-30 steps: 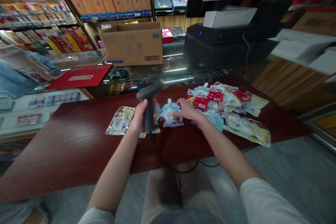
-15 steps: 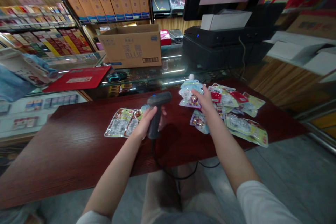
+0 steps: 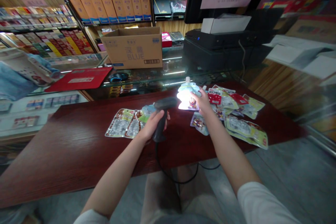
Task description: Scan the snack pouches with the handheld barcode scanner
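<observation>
You are aiming a black pistol-shaped scanner (image 3: 166,103) at a brightly lit, pale-blue, white-capped plastic pouch (image 3: 187,93).
Your left hand (image 3: 153,123) is closely wrapping the scanner; your right hand (image 3: 203,101) is pinching the pouch's side above a dark-red wooden table (image 3: 78,154).

The upright black scanner (image 3: 160,126) apparently faces a brightly lit, spouted pale-blue pouch (image 3: 186,95).

L sleeve (image 3: 91,217) & R sleeve (image 3: 262,198) both short, off-white, w/ soft folds on R. Forearms (image 3: 118,172) bare, L hand (image 3: 154,122) & R hand (image 3: 204,102) too. Legwear (image 3: 156,194) beige-ish, darker in shadow; grey-ish cloth (image 3: 183,218) nr waist, a bit blurry.
</observation>
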`<action>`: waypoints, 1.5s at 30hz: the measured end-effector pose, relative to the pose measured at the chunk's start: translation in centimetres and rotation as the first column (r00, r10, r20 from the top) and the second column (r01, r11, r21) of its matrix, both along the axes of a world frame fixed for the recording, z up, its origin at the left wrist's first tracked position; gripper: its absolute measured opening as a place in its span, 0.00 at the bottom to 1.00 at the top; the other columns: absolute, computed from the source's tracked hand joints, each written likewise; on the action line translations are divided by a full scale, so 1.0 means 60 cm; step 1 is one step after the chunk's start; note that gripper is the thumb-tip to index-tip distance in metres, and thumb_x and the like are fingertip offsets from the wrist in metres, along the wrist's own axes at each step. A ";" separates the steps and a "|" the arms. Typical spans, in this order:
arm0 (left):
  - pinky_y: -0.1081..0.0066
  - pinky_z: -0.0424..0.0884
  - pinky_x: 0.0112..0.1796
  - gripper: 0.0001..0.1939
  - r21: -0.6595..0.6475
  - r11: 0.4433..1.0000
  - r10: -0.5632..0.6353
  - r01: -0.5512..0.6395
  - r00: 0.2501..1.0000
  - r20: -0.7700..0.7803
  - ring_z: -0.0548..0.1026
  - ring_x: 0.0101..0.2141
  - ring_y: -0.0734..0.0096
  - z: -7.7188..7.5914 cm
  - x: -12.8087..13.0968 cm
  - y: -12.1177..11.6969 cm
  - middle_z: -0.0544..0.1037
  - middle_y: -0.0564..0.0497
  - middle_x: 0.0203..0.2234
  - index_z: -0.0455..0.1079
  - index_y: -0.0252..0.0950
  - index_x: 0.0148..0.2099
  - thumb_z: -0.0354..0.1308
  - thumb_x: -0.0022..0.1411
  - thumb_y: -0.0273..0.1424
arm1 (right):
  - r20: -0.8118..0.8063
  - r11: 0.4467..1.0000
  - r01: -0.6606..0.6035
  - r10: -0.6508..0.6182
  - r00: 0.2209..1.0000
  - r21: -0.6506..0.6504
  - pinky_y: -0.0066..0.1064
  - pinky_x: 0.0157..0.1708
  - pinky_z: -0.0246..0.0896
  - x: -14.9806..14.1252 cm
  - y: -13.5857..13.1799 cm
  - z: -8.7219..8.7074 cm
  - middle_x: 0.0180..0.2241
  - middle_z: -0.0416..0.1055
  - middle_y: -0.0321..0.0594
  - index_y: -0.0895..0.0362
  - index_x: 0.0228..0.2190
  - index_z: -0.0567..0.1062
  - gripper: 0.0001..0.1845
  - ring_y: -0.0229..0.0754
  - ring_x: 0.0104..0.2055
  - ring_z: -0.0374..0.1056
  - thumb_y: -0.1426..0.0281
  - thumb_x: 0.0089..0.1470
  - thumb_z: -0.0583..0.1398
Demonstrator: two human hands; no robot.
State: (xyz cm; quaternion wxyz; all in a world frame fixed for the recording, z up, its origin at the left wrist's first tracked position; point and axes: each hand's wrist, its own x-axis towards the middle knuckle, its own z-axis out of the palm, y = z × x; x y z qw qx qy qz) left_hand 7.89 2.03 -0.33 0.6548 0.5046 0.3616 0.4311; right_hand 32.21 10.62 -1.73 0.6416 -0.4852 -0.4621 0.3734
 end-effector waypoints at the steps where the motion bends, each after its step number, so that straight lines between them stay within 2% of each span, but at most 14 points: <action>1: 0.74 0.63 0.19 0.31 0.002 1.000 0.000 0.000 1.000 -0.003 0.68 0.17 0.75 0.000 0.000 0.000 0.71 0.54 0.18 0.68 0.32 0.40 0.59 0.55 0.58 | -0.008 1.000 -0.002 0.002 1.000 -0.002 0.41 0.51 0.68 0.000 0.000 0.000 0.42 0.76 0.39 0.51 0.42 0.73 0.26 0.47 0.47 0.72 0.59 0.39 0.69; 7: 0.74 0.63 0.19 0.32 0.012 1.000 0.005 -0.004 1.000 -0.024 0.68 0.17 0.74 0.009 -0.001 -0.004 0.71 0.54 0.16 0.70 0.32 0.41 0.58 0.55 0.59 | 0.038 1.000 -0.025 0.024 0.999 0.012 0.43 0.51 0.68 0.007 -0.002 -0.001 0.42 0.76 0.38 0.52 0.44 0.73 0.27 0.47 0.46 0.72 0.57 0.42 0.68; 12: 0.73 0.66 0.22 0.31 0.025 0.999 0.034 -0.031 0.989 -0.141 0.71 0.20 0.71 0.028 -0.027 0.004 0.74 0.51 0.20 0.71 0.33 0.40 0.60 0.52 0.58 | 0.254 0.990 0.097 -0.120 0.960 0.103 0.47 0.50 0.66 0.038 0.011 -0.002 0.40 0.76 0.42 0.56 0.43 0.75 0.26 0.50 0.44 0.71 0.56 0.43 0.67; 16: 0.72 0.69 0.27 0.26 0.073 0.956 0.292 -0.283 0.907 -0.304 0.74 0.25 0.69 0.038 -0.075 0.021 0.77 0.49 0.25 0.73 0.32 0.33 0.66 0.47 0.52 | 0.463 0.952 0.254 -0.306 0.832 0.174 0.47 0.50 0.65 0.078 0.014 0.000 0.44 0.74 0.45 0.56 0.47 0.72 0.27 0.51 0.45 0.69 0.61 0.44 0.64; 19: 0.70 0.71 0.32 0.26 0.094 0.914 0.400 -0.394 0.843 -0.359 0.76 0.31 0.64 0.045 -0.110 0.031 0.80 0.46 0.29 0.75 0.32 0.36 0.68 0.44 0.49 | 0.605 0.899 0.419 -0.404 0.686 0.126 0.49 0.51 0.62 0.110 0.011 -0.002 0.45 0.73 0.49 0.57 0.48 0.71 0.25 0.54 0.47 0.68 0.64 0.47 0.61; 23: 0.69 0.72 0.33 0.25 0.070 0.901 0.427 -0.428 0.848 -0.314 0.77 0.32 0.62 0.045 -0.143 0.041 0.80 0.47 0.29 0.75 0.33 0.37 0.68 0.44 0.47 | 0.754 0.800 0.594 -0.440 0.488 0.083 0.58 0.55 0.54 0.136 0.007 -0.012 0.51 0.68 0.58 0.59 0.51 0.68 0.27 0.62 0.55 0.62 0.66 0.48 0.61; 27: 0.71 0.69 0.28 0.24 -0.040 0.899 0.394 -0.436 0.845 -0.362 0.74 0.26 0.68 0.026 -0.151 0.054 0.76 0.51 0.24 0.73 0.33 0.34 0.69 0.40 0.46 | 0.788 0.770 0.632 -0.443 0.427 0.091 0.63 0.55 0.50 0.127 0.007 -0.019 0.56 0.63 0.62 0.58 0.52 0.67 0.28 0.67 0.59 0.57 0.66 0.49 0.61; 30: 0.71 0.68 0.26 0.26 -0.135 0.908 0.334 -0.397 0.879 -0.341 0.72 0.24 0.69 0.005 -0.139 0.063 0.76 0.51 0.24 0.73 0.33 0.35 0.68 0.38 0.47 | 0.787 0.801 0.584 -0.443 0.430 0.131 0.63 0.55 0.49 0.110 0.006 -0.016 0.57 0.63 0.59 0.56 0.53 0.67 0.27 0.65 0.59 0.57 0.66 0.50 0.59; 32: 0.71 0.68 0.26 0.27 -0.134 0.912 0.322 -0.388 0.878 -0.355 0.73 0.25 0.69 -0.009 -0.127 0.068 0.76 0.50 0.25 0.74 0.32 0.35 0.68 0.37 0.48 | 0.764 0.820 0.542 -0.466 0.447 0.184 0.61 0.56 0.49 0.099 0.005 -0.011 0.56 0.64 0.57 0.56 0.53 0.68 0.26 0.63 0.58 0.58 0.66 0.51 0.59; 35: 0.71 0.69 0.28 0.27 -0.101 0.914 0.338 -0.393 0.875 -0.346 0.74 0.27 0.67 -0.021 -0.111 0.072 0.78 0.48 0.27 0.75 0.32 0.35 0.68 0.38 0.48 | 0.702 0.875 0.402 -0.463 0.540 0.268 0.53 0.55 0.55 0.077 0.002 -0.002 0.50 0.69 0.53 0.56 0.49 0.71 0.21 0.57 0.53 0.64 0.66 0.53 0.57; 38: 0.69 0.71 0.31 0.27 -0.107 0.916 0.340 -0.387 0.889 -0.306 0.75 0.28 0.65 -0.026 -0.099 0.071 0.78 0.47 0.26 0.76 0.32 0.35 0.68 0.39 0.49 | 0.684 0.965 0.120 -0.252 0.684 0.235 0.45 0.49 0.63 0.043 -0.003 0.000 0.41 0.74 0.48 0.56 0.42 0.75 0.14 0.50 0.43 0.69 0.65 0.56 0.56; 40: 0.67 0.72 0.32 0.26 -0.108 0.918 0.336 -0.381 0.894 -0.297 0.76 0.29 0.63 -0.028 -0.090 0.069 0.78 0.47 0.26 0.76 0.32 0.35 0.69 0.40 0.48 | 0.697 0.989 -0.081 -0.029 0.716 0.124 0.41 0.44 0.66 0.014 -0.008 -0.005 0.38 0.76 0.44 0.55 0.40 0.76 0.13 0.46 0.38 0.71 0.63 0.56 0.57; 42: 0.66 0.72 0.34 0.24 -0.111 0.924 0.323 -0.366 0.902 -0.288 0.77 0.30 0.62 -0.032 -0.082 0.067 0.78 0.47 0.26 0.76 0.33 0.36 0.68 0.42 0.47 | 0.721 0.974 -0.226 0.161 0.674 -0.006 0.38 0.42 0.67 -0.014 -0.015 -0.013 0.38 0.77 0.43 0.55 0.41 0.77 0.13 0.44 0.36 0.71 0.63 0.56 0.59; 45: 0.65 0.73 0.36 0.23 -0.100 0.934 0.307 -0.344 0.913 -0.269 0.77 0.32 0.61 -0.034 -0.069 0.063 0.79 0.46 0.27 0.76 0.33 0.37 0.68 0.44 0.47 | 0.792 0.938 -0.298 0.315 0.522 -0.177 0.38 0.44 0.67 -0.046 -0.026 -0.024 0.45 0.76 0.46 0.55 0.47 0.76 0.19 0.45 0.40 0.72 0.61 0.55 0.62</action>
